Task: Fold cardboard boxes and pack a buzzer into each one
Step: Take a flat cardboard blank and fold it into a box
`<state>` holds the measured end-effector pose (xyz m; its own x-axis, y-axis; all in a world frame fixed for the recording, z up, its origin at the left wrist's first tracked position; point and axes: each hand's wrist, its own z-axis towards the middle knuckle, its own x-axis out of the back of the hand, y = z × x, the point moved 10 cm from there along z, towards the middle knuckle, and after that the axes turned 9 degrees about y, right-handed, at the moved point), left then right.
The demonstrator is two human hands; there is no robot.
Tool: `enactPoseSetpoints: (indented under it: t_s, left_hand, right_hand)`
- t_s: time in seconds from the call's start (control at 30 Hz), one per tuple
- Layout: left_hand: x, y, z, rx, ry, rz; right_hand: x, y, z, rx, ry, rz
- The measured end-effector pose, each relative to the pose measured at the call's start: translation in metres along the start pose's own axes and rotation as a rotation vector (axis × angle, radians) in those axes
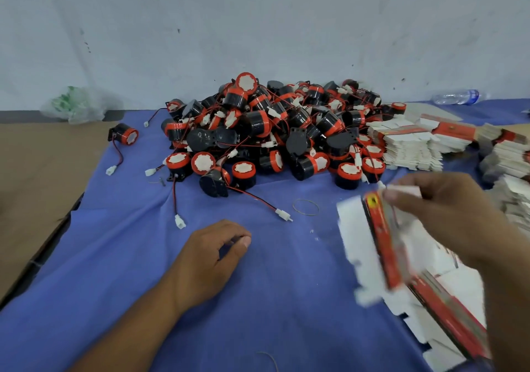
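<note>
right hand grip: pinches a flat white-and-red cardboard box blank (blurred) over the blue cloth tabletop | left hand grip: loosely curled, empty, resting on cloth | round black-and-orange plastic buzzers heaped behind

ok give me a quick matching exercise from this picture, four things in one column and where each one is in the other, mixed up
Things
1 lone buzzer
2 water bottle
3 plastic bag
4 flat box

Places
a held in the right hand
b far left, by the wall
c on the blue cloth, left of the buzzer pile
d far right, by the wall, lying on its side

Pairs: 1-c, 2-d, 3-b, 4-a
</note>
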<state>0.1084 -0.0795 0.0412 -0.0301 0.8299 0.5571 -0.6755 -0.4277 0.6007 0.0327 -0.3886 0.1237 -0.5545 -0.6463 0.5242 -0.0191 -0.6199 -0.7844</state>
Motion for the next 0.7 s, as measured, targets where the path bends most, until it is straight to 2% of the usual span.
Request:
enactPoseSetpoints:
  t_s: [0.03,0.1,0.2,0.33,0.43,0.5,0.57,0.6,0.7]
  left_hand:
    - [0.001,-0.003,0.000,0.053,0.012,-0.047]
    - [0.000,-0.008,-0.001,0.185,0.026,-0.220]
    - [0.005,-0.011,0.001,0.299,0.091,-0.418]
    - [0.019,-0.038,0.000,0.507,0.237,-0.474]
    - [0.023,-0.047,-0.002,0.584,0.322,-0.510]
    - [0.023,-0.046,0.001,0.571,0.322,-0.526]
    - [0.017,-0.046,0.003,0.561,0.264,-0.580]
    - [0.012,-0.048,0.002,0.583,0.230,-0.651]
    - [-0.013,-0.035,-0.002,0.682,0.042,-0.970]
  right_hand:
    - [-0.005,-0.008,0.001,-0.001,0.076,0.180]
    - [-0.034,-0.018,0.001,-0.008,0.131,0.367]
    - [-0.106,-0.018,-0.004,-0.075,0.004,0.383]
    - [-0.175,-0.010,-0.020,-0.070,-0.259,0.303]
    - [-0.194,-0.015,-0.031,0.101,-0.336,0.195]
    - [-0.198,-0.024,-0.037,0.305,-0.316,-0.002]
    - [-0.201,-0.033,-0.043,0.501,-0.286,-0.235]
    - [-0.202,-0.037,-0.045,0.557,-0.287,-0.276]
    - [-0.204,-0.049,-0.057,0.647,-0.361,-0.188]
